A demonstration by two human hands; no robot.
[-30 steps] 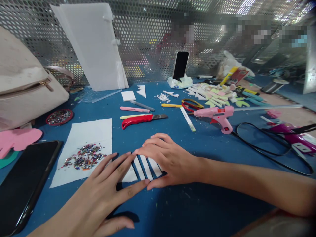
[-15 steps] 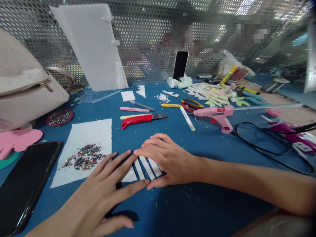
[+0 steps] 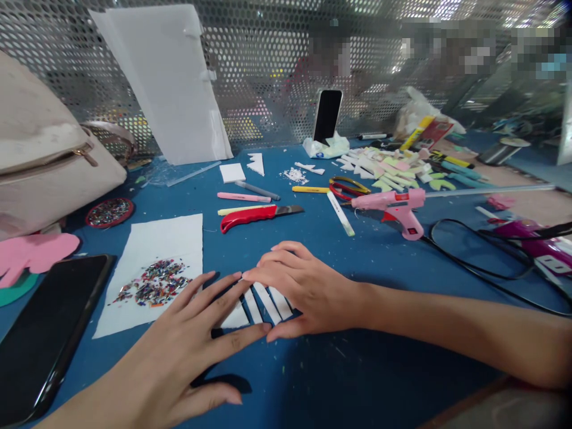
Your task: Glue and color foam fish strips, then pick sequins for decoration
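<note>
Several white foam strips lie side by side on the blue tabletop, slanting, with narrow gaps between them. My left hand rests over their left side, fingers spread and thumb held apart. It partly covers a wider white piece. From the right, my right hand arches over the strips, fingers bent around their far ends and thumb at their near ends. The two hands meet at the fingertips. Part of the strips is hidden under both hands.
Colourful flakes lie on a white sheet, beside a black phone. Ahead are a red utility knife, several pens, scissors and a pile of foam scraps. A pink glue gun trails a black cord on the right.
My hands hold almost the same pose over the strips. The view has shifted very slightly; nothing on the table has visibly been moved.
</note>
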